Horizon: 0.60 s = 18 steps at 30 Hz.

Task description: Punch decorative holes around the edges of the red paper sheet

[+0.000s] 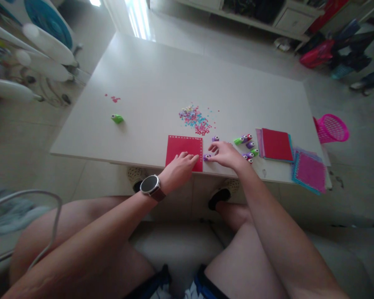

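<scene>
A red square sheet of paper (pixel 183 150) with punched holes along its top and right edges lies at the near edge of a white table (pixel 162 83). My left hand (pixel 178 170), a watch on its wrist, rests on the sheet's near part with fingers lying flat. My right hand (pixel 225 154) sits just right of the sheet, fingers curled over a small purple paper punch (pixel 206 157) at the sheet's right edge. Another purple punch (pixel 215 138) stands a little farther back.
Several small punches (pixel 247 145) cluster right of my right hand, beside a stack of red sheets (pixel 276 144) and pink sheets (pixel 310 171). A heap of coloured paper bits (pixel 195 117) lies mid-table. A green punch (pixel 117 118) stands far left. A pink basket (pixel 332 128) sits on the floor.
</scene>
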Each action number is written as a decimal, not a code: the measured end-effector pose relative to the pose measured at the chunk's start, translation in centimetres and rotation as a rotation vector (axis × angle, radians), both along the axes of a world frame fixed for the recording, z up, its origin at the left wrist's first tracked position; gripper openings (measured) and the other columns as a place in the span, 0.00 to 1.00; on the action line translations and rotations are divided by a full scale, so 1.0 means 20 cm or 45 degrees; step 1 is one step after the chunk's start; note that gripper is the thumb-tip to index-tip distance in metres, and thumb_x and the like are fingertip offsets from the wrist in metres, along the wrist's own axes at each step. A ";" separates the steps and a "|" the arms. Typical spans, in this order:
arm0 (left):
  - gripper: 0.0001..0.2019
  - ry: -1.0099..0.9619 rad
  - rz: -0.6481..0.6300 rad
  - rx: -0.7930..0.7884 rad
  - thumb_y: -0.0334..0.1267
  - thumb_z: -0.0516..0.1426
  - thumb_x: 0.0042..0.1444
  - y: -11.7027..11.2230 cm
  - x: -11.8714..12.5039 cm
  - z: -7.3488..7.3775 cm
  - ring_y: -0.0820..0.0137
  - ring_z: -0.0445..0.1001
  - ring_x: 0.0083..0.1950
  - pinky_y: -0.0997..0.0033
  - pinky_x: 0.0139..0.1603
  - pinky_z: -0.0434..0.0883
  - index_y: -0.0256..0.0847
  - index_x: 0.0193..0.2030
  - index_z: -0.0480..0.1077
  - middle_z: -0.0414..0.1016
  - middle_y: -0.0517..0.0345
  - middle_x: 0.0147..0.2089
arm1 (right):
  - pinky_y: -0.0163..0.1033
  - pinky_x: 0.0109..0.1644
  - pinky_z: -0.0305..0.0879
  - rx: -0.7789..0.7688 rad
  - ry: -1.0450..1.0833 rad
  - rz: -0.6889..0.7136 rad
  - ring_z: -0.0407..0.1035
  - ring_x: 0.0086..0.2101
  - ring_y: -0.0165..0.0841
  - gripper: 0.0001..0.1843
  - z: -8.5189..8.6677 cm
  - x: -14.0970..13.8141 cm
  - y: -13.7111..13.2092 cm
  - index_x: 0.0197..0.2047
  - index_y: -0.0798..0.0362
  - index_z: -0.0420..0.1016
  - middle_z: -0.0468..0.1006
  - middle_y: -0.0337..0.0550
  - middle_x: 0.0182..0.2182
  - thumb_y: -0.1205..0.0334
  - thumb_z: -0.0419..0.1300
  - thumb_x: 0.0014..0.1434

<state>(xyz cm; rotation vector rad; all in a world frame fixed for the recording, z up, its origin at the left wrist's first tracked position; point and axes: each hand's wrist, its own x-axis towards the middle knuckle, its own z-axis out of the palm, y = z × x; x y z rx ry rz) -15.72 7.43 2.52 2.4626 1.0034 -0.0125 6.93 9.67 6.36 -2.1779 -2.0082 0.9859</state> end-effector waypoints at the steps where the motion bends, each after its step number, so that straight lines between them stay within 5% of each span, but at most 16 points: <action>1: 0.26 0.005 -0.007 0.005 0.27 0.52 0.69 0.00 0.00 0.00 0.51 0.68 0.73 0.48 0.70 0.73 0.38 0.74 0.63 0.76 0.41 0.69 | 0.39 0.50 0.74 0.018 -0.029 0.041 0.80 0.42 0.40 0.15 0.00 -0.01 -0.01 0.50 0.55 0.86 0.87 0.50 0.43 0.68 0.75 0.59; 7: 0.25 0.023 -0.010 0.019 0.27 0.54 0.68 0.00 0.00 0.00 0.51 0.68 0.72 0.47 0.70 0.73 0.40 0.70 0.65 0.75 0.41 0.68 | 0.39 0.52 0.71 0.086 -0.116 0.152 0.80 0.44 0.41 0.10 -0.02 -0.03 -0.03 0.46 0.54 0.87 0.87 0.51 0.43 0.73 0.67 0.63; 13: 0.23 0.013 0.010 0.012 0.27 0.53 0.69 0.00 0.00 0.02 0.53 0.69 0.70 0.47 0.70 0.73 0.42 0.68 0.67 0.76 0.43 0.66 | 0.42 0.53 0.70 0.145 -0.338 0.123 0.79 0.48 0.45 0.11 -0.03 0.05 -0.04 0.47 0.54 0.86 0.86 0.54 0.46 0.73 0.64 0.66; 18: 0.24 0.054 0.027 0.018 0.28 0.58 0.67 0.01 -0.02 0.05 0.51 0.68 0.69 0.49 0.69 0.74 0.41 0.69 0.66 0.73 0.43 0.66 | 0.44 0.61 0.69 0.212 -0.296 0.275 0.75 0.54 0.47 0.16 -0.03 0.02 -0.06 0.53 0.56 0.85 0.83 0.56 0.51 0.75 0.65 0.64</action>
